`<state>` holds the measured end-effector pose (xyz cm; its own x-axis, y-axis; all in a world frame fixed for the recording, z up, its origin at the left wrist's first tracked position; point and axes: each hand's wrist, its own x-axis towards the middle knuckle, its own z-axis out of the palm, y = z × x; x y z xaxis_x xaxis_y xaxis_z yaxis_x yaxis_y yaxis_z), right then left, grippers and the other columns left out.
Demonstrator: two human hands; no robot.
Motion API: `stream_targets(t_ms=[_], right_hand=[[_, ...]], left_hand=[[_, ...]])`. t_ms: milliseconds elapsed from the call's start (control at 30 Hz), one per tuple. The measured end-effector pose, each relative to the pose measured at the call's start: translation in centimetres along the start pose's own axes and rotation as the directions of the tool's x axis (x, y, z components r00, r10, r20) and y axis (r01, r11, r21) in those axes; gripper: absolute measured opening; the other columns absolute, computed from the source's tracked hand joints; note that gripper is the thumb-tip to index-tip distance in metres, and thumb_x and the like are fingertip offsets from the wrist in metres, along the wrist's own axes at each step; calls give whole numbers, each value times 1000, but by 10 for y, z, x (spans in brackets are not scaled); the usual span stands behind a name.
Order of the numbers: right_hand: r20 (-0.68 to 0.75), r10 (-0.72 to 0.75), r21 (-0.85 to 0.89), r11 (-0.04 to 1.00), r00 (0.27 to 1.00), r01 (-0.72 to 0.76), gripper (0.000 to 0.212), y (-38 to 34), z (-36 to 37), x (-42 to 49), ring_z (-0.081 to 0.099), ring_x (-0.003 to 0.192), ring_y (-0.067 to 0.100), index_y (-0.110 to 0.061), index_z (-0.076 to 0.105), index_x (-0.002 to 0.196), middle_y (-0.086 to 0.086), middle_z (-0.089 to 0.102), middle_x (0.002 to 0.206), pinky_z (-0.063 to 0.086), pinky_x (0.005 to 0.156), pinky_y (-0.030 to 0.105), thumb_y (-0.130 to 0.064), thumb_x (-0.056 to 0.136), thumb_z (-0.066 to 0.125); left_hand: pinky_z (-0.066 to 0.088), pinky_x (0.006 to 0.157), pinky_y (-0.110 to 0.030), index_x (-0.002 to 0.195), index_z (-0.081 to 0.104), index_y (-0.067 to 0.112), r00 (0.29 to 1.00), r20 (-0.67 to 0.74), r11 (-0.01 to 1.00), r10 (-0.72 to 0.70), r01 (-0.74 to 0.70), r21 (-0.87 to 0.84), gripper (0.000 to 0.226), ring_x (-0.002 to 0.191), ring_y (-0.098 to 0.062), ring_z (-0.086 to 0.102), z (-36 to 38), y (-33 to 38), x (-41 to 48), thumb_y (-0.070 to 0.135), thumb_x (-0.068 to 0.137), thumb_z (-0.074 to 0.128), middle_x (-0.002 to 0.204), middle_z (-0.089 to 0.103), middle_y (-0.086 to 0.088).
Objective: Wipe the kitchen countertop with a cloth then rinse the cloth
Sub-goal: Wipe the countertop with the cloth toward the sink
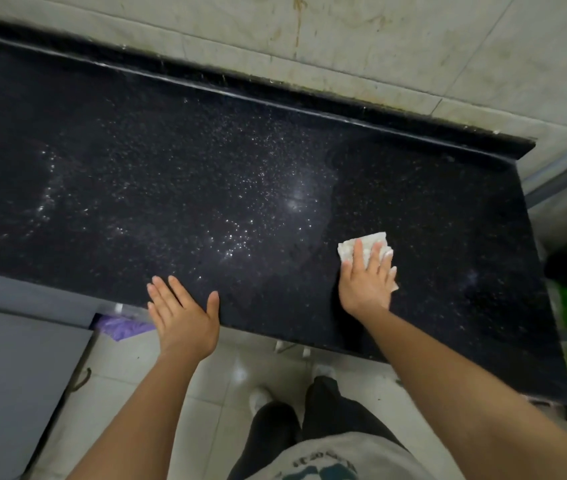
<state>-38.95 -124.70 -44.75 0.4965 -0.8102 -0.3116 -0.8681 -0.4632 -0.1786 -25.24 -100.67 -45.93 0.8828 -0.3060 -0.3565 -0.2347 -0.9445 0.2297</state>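
Right hand [365, 285] flat, fingers straight, pressing white cloth [365, 245] onto countertop [206, 174] for wiping. Left hand [181, 313] open, empty, at counter edge, likely bracing.

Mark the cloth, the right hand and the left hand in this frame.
cloth [347, 249]: head view, bare corner left of the fingers.
right hand [367, 284]: head view, back of the hand.
left hand [183, 317]: head view, back of the hand.
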Motion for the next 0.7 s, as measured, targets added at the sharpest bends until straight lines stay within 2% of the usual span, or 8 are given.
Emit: stream_targets(t_ms=[67, 133, 267, 467, 500, 567, 633, 700], right_hand=[[-13, -47, 15, 999, 999, 48, 54, -27, 12, -15, -17, 143, 33, -26, -3, 151, 13, -14, 157, -9, 116, 48, -41, 101, 14], [31, -207, -11, 978, 978, 207, 54, -48, 22, -37, -19, 143, 32, -28, -3, 151, 11, -18, 156, -13, 115, 46, -43, 101, 11], [169, -525, -109, 831, 834, 545, 57, -73, 39, -75, -28, 139, 30, -33, -17, 146, 5, -29, 152, -19, 113, 44, -50, 93, -5], [211, -698, -203, 653, 684, 729, 52, -60, 33, -58, -22, 142, 26, -37, -17, 144, 1, -21, 155, -17, 113, 40, -45, 95, 0], [195, -701, -235, 646, 686, 726, 53, -53, 29, -47, -19, 143, 28, -36, -15, 144, 2, -18, 156, -16, 113, 41, -46, 94, -2], [151, -615, -269, 728, 774, 631, 59, -38, 18, -19, -13, 144, 32, -32, -13, 146, 3, -18, 155, -15, 112, 41, -48, 90, -9], [91, -449, -255, 852, 889, 457, 59, -22, 4, 12, -13, 144, 33, -29, -12, 148, 6, -18, 156, -10, 114, 43, -47, 92, -6], [73, -237, -178, 953, 969, 247, 54, -13, -10, 38, -15, 144, 33, -28, -11, 149, 8, -15, 158, -5, 117, 45, -41, 100, 6]], left_hand=[[-14, 113, -40, 145, -16, -1, 1000, 0, 1000, 1, -1, -19, 83, 141, -32, -24, 1, 0, 1, 56, 94, 18, 152, -24, -23], [-13, 113, -40, 146, -15, -1, 1000, -10, 999, 2, -2, -40, 83, 141, -32, -23, 2, -1, 2, 55, 95, 21, 152, -23, -23], [-11, 114, -41, 147, -9, -2, 997, -71, 996, 11, -17, -84, 83, 143, -33, -18, 6, -1, 2, 52, 95, 28, 154, -16, -24], [-10, 115, -41, 147, -4, -2, 997, -82, 995, 6, -13, -94, 83, 143, -34, -14, 5, 1, 3, 50, 95, 34, 154, -12, -25], [-10, 114, -41, 147, -6, -2, 998, -65, 997, 2, -7, -79, 83, 143, -34, -16, 4, 1, 3, 51, 95, 32, 154, -15, -24], [-11, 114, -41, 147, -11, -1, 999, -40, 998, -6, 4, -55, 83, 142, -33, -20, 3, 1, 3, 53, 95, 26, 153, -19, -23], [-13, 114, -40, 146, -15, 1, 1000, -6, 999, -19, 19, -45, 83, 141, -32, -23, 0, 2, 2, 54, 95, 21, 152, -23, -22], [-14, 113, -40, 145, -18, 2, 999, 27, 999, -30, 31, -42, 82, 140, -31, -26, -3, 3, 2, 55, 95, 19, 152, -26, -21]])
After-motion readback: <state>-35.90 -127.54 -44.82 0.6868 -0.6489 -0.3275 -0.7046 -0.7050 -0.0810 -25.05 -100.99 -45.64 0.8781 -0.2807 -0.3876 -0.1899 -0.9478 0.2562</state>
